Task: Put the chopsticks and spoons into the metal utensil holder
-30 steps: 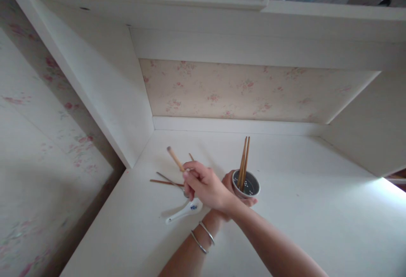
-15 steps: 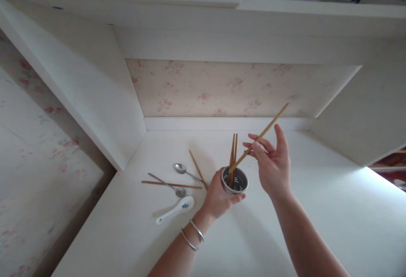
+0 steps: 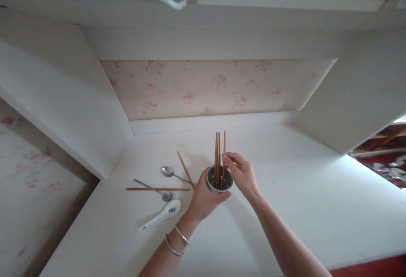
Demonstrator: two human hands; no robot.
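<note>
My left hand [image 3: 206, 196] is wrapped round a metal utensil holder [image 3: 218, 191] with small holes in its bottom. Wooden chopsticks [image 3: 217, 154] stand inside it, leaning near its middle. Between thumb and fingers, my right hand [image 3: 242, 173] pinches another chopstick [image 3: 224, 143], upright with its lower end inside the holder. To the left lie two loose chopsticks [image 3: 136, 189], one flat across and one slanted. A metal spoon [image 3: 168, 171] reaches behind my left hand, and a second metal spoon [image 3: 166, 196] crosses the flat chopstick. Nearest me lies a white ceramic spoon [image 3: 165, 213] with a blue mark.
Everything rests on a white tabletop [image 3: 304, 192] inside a cabinet niche. White side panels stand left and right [image 3: 352, 95], and a shelf [image 3: 285, 1] with plastic-wrapped things hangs overhead. More spoons [image 3: 396, 167] show at the far right.
My right hand has moved in toward the holder, bringing its chopstick from a slant above the rim to upright inside. The view has shifted, so everything sits further left.
</note>
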